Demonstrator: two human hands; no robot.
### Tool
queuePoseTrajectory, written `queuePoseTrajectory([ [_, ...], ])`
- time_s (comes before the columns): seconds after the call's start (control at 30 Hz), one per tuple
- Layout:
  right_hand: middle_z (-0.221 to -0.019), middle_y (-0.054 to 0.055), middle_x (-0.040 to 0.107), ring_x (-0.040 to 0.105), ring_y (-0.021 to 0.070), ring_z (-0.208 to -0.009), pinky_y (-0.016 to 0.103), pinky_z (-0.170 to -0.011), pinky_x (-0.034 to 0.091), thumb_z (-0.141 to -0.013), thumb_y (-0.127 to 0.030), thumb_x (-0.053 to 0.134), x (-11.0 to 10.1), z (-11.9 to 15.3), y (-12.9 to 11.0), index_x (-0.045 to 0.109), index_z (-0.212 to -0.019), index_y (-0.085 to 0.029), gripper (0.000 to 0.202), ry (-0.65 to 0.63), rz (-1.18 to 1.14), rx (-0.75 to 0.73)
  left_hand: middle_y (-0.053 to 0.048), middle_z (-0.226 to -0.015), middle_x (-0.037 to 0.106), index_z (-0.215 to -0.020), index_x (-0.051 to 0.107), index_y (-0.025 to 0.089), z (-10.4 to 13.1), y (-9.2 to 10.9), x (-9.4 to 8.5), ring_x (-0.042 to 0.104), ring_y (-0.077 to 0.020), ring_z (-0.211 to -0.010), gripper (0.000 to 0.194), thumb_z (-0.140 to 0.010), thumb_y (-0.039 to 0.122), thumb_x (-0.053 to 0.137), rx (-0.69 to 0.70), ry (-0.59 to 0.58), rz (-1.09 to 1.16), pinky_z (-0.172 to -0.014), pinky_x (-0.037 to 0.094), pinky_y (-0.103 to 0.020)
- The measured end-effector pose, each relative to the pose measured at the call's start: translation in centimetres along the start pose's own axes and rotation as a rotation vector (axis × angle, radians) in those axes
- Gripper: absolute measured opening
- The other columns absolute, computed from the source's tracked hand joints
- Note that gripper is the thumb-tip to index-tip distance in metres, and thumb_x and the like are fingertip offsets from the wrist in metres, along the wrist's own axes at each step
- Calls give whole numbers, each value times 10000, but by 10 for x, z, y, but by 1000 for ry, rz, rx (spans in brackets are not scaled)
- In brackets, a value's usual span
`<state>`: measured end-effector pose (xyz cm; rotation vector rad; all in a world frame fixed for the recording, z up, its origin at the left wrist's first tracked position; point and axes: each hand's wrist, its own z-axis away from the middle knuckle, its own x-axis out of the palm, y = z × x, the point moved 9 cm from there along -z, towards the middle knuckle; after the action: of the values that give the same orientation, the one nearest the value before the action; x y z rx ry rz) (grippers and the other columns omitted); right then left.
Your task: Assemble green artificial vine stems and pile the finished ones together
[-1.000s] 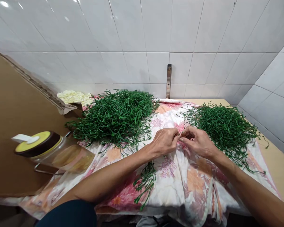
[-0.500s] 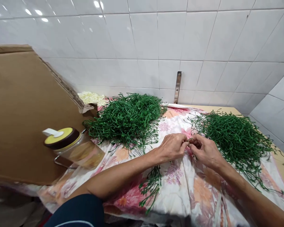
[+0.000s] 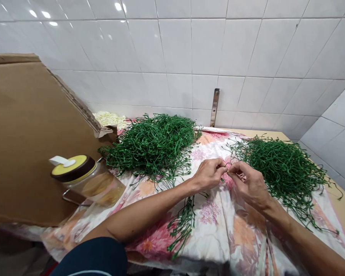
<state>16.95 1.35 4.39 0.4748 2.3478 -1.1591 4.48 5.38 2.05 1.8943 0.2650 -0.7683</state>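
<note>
My left hand is closed in a pinch on a thin green stem, whose tip pokes out below the fingers. Close beside it, the thumb and forefinger of my right hand pinch the stem at fingertip level; what lies between those fingers is mostly covered. A small bunch of green stems with knobbed ends hangs below my left wrist, partly hidden by the arm. Beyond my left hand lies a large heap of the same stems, and another heap sits right of my right hand.
A floral cloth covers the table. To the left are a jar with a yellow-and-brown lid and a tall cardboard sheet. Pale yellow pieces lie at the back, near the tiled wall and its metal bracket.
My fingertips have shifted slightly left, and a green tip now shows beneath my left fingers. The whole view has moved a little. Both heaps look the same.
</note>
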Motion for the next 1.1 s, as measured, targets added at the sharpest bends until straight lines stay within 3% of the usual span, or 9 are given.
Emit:
queuePoseTrajectory([
  [0.13,-815,59,641,599,220,-816,351,-752,497,-955,-163,496,9,5,-35,589,-870,-232,144,-70,70,-240,-4,-675,618,-754,656,166,-7,-31,-8,515,-149,-655,204,-875,295,554,-114,85,-48,-618,341,-265],
  [0.23,-897,66,677,633,214,-825,341,-746,521,-974,-196,522,0,2,-35,614,-980,-237,101,-19,93,-226,11,-651,582,-724,644,153,-13,-51,-10,496,-136,-640,233,-841,346,588,-190,85,117,-619,360,-253],
  [0.33,-973,83,703,660,226,-885,358,-805,540,-989,-229,535,-19,-5,-12,651,-1043,-227,129,90,213,-149,24,-624,527,-695,626,140,-18,-49,-6,443,-112,-605,289,-827,397,604,-158,40,299,-591,335,-244],
  [0.47,-1130,145,687,618,311,-1115,501,-990,502,-975,-206,511,-38,-10,13,697,-1075,-197,211,172,449,-120,47,-557,421,-636,577,147,-16,-35,1,329,-82,-538,363,-809,462,626,-166,-25,441,-522,252,-237],
  [0.6,-1316,151,633,555,318,-1282,534,-1130,421,-962,-217,539,-48,-6,-6,674,-1209,-199,282,256,352,-172,47,-552,396,-620,547,156,-12,-24,3,303,-76,-531,379,-799,478,637,-195,-50,472,-499,231,-232],
  [0.7,-1273,109,677,621,266,-1215,444,-1082,479,-1000,-281,519,-36,-6,-14,669,-1216,-233,268,156,81,-82,34,-590,445,-643,561,148,-11,-18,3,357,-85,-567,356,-803,456,641,-169,-43,479,-523,269,-232],
  [0.87,-1130,90,737,701,224,-1026,347,-887,560,-975,-412,578,10,-1,16,672,-1166,-203,298,-159,-342,240,33,-633,475,-683,569,143,-8,-8,4,404,-89,-603,348,-857,439,627,-75,-43,473,-571,313,-233],
  [0.97,-951,52,750,690,194,-862,304,-773,539,-958,-403,592,22,1,24,714,-1013,-188,254,-258,-307,262,19,-682,540,-735,605,140,-5,-4,4,467,-100,-644,289,-878,390,621,-64,-43,432,-599,346,-229],
  [1.1,-724,11,670,587,158,-682,274,-644,444,-980,-394,545,19,0,24,676,-780,-193,313,-241,-48,229,8,-711,584,-753,623,142,-4,1,1,502,-109,-669,277,-887,383,618,-50,-25,414,-622,380,-227],
])
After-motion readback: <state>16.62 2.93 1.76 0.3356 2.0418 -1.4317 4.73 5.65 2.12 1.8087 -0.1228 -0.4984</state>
